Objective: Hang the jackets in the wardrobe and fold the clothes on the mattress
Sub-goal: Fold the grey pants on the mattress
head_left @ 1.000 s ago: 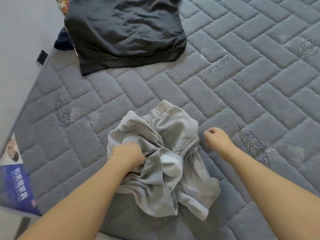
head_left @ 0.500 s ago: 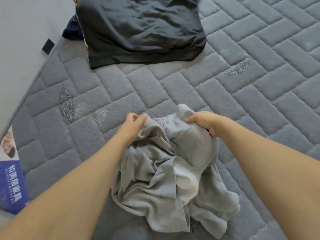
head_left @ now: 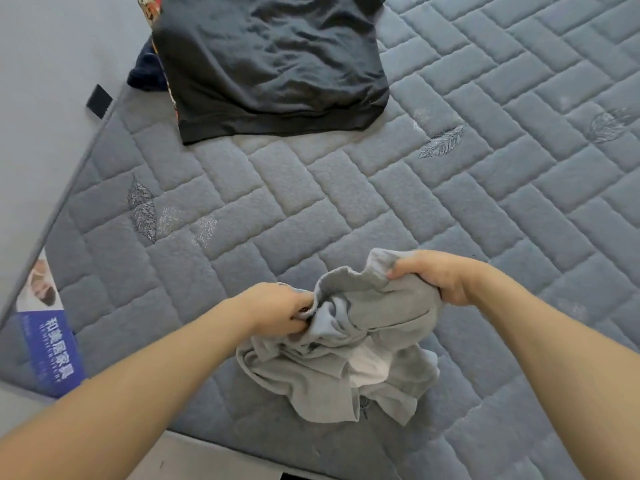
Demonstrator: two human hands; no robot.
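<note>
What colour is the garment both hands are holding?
Light grey garment, clearest in the head view.

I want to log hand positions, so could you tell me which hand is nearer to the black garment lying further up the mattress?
Left. The left hand lies below the black garment, gripping the grey garment; the right hand grips it further right.

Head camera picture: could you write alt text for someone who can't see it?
Two bare hands, left hand and right hand, grip a crumpled grey garment on a grey quilted mattress. Farther away a black top lies spread flat on the mattress, with other clothes partly hidden beneath its left edge.
</note>
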